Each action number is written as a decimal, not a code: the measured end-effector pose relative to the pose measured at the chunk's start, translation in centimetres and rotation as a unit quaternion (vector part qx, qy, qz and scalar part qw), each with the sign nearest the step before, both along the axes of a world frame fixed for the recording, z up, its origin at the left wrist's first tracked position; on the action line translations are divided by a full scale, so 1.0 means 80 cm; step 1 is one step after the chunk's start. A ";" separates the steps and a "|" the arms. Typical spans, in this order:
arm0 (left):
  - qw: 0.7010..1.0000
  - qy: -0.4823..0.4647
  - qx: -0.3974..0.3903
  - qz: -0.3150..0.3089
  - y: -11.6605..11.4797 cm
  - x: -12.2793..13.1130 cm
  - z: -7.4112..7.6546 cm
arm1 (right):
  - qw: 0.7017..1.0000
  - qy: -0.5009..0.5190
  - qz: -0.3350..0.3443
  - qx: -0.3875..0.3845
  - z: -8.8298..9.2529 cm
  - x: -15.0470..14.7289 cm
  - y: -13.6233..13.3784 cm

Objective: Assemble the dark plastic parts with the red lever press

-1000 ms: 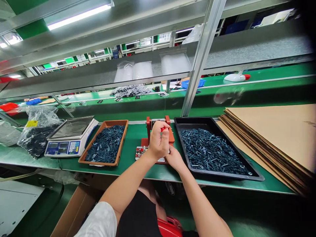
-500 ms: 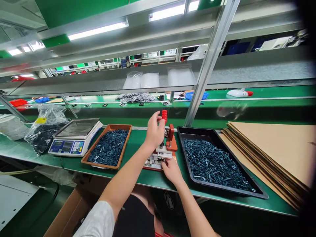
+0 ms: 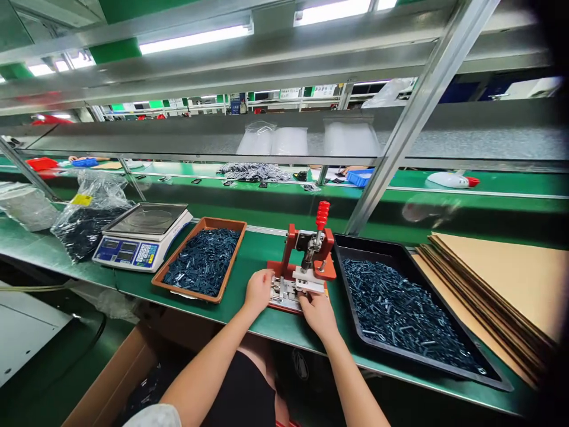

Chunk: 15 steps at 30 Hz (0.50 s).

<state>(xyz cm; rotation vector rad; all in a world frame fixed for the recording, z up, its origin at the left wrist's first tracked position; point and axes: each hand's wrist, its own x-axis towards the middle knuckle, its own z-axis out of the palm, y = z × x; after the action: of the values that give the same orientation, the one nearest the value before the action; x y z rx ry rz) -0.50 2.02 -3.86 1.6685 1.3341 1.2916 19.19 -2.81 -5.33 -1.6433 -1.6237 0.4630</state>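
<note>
A person's left hand (image 3: pixel 259 290) and right hand (image 3: pixel 317 314) worked at a red hand press (image 3: pixel 291 243) bolted to a red base plate (image 3: pixel 276 303) on a green tabletop (image 3: pixel 251 252). The left hand was curled at the near left of the press, and the right hand's fingers pressed against a silver slide block (image 3: pixel 307 281); whether either grip had hold of a small part could not be told. The press's red-knobbed lever (image 3: pixel 323 214) stood nearly upright. To the right, a black tray (image 3: pixel 422 354) held a heap of blue-grey metal parts (image 3: pixel 400 314), beside a stack of cardboard sheets (image 3: pixel 498 273). To the left sat a brown tray (image 3: pixel 186 294) of dark blue parts (image 3: pixel 202 261), a digital scale (image 3: pixel 142 237) and a plastic bag of dark parts (image 3: pixel 84 228). Beyond, a blue crate (image 3: pixel 359 178) stood on a second green line.
</note>
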 end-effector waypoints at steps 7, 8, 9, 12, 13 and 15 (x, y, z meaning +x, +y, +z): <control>0.985 -0.165 -0.052 0.027 0.007 0.000 -0.011 | 0.998 0.048 -0.029 -0.001 0.001 0.000 0.009; 0.984 -0.167 -0.041 0.037 0.006 0.001 -0.009 | 0.998 0.059 -0.036 0.006 0.005 0.002 0.009; 0.984 -0.166 -0.023 0.055 0.002 0.002 -0.007 | 0.997 0.063 -0.047 0.015 0.009 0.004 0.006; 0.980 -0.128 0.080 0.127 -0.029 -0.002 0.004 | 0.994 0.051 -0.097 0.024 0.015 0.006 -0.021; 0.977 -0.109 0.120 0.138 -0.048 -0.006 0.004 | 0.992 0.053 -0.111 0.012 0.012 0.005 -0.036; 0.976 -0.085 0.166 0.114 -0.097 -0.013 -0.005 | 0.987 0.086 -0.139 -0.008 -0.004 -0.003 -0.074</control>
<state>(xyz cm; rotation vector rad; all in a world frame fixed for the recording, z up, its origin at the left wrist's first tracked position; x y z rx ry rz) -1.52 -5.77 -4.23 1.6054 1.2893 1.8330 18.97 -8.70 -5.69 -1.7570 -1.2450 0.4597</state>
